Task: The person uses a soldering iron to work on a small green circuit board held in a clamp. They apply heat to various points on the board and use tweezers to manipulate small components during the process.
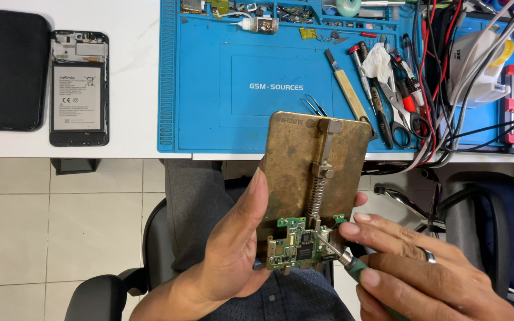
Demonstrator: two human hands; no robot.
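Honestly, my left hand [233, 249] grips the stiff brass holder [304, 166] edgewise while my right hand [411, 273] pinches a probe [335, 252] over the fragile board [298, 246].

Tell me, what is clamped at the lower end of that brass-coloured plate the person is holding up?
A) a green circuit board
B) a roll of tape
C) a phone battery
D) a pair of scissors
A: a green circuit board sits at the bottom of the brass plate, which the left hand grips, while the right hand points a fine-tipped tool at the board.
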